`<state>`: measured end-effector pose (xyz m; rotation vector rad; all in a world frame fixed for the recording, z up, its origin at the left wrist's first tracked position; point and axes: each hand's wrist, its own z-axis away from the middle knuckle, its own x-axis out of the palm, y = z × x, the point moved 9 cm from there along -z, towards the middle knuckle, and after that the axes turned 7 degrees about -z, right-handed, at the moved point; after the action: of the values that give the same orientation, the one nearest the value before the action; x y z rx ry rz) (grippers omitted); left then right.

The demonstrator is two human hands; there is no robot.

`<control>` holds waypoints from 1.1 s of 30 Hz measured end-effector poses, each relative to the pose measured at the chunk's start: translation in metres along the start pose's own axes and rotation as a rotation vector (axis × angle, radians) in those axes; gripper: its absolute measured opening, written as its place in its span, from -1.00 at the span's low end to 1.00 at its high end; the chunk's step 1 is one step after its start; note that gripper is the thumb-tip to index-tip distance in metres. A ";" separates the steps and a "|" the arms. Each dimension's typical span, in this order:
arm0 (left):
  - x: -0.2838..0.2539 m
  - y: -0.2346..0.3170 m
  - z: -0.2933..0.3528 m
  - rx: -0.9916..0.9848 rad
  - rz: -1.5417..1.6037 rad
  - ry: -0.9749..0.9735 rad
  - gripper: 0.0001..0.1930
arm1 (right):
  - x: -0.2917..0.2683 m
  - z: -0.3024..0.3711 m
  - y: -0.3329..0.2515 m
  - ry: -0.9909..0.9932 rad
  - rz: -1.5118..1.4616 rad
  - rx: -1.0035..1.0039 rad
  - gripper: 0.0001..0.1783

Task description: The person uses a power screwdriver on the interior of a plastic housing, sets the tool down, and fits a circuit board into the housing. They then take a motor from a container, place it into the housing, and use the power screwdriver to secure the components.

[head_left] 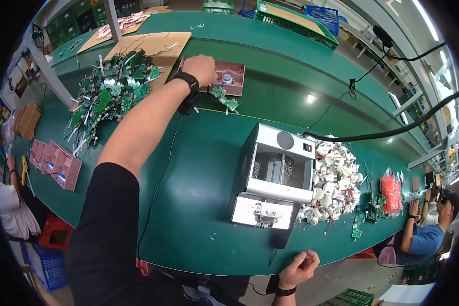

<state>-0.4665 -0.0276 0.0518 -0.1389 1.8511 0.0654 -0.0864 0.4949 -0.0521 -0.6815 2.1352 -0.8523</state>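
My left arm stretches far across the green table. My left hand (201, 70), with a black watch at the wrist, is curled down over the left part of a pink compartment tray (234, 91); what its fingers hold is hidden. A round grey-white part (227, 78) sits in the tray's right part. Against the tray's near side lies a green circuit board (224, 100). My right hand (301, 269), wearing a black band, is low at the table's front edge with its fingers curled together. I cannot make out anything in them. Nearest to it is a thin dark tip below the screw feeder (283, 133).
A heap of circuit boards (112, 92) lies left, near cardboard (176, 48). White motor-like parts with wires (334, 188) are piled right of the feeder. Pink trays (61, 166) lie at left, a red bag (390, 194) at right. A black cable (392, 133) hangs overhead. Other people sit at both sides.
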 end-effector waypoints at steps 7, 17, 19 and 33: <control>0.012 0.007 -0.015 -0.020 -0.026 -0.031 -0.64 | 0.001 0.003 -0.006 0.007 -0.012 -0.008 -0.86; -0.131 0.062 0.191 0.123 0.372 0.442 -0.66 | -0.011 -0.009 -0.025 0.038 -0.031 0.002 -0.81; -0.157 0.041 0.272 0.145 0.294 0.514 -0.77 | -0.012 -0.009 -0.036 0.029 0.028 -0.014 -0.80; -0.122 -0.354 0.474 -0.622 -0.386 0.067 -0.73 | 0.032 0.073 -0.118 -0.390 -0.398 -0.119 -0.78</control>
<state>0.0647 -0.3155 0.0448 -0.9338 1.7857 0.3700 -0.0249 0.3718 -0.0165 -1.2538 1.7326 -0.7227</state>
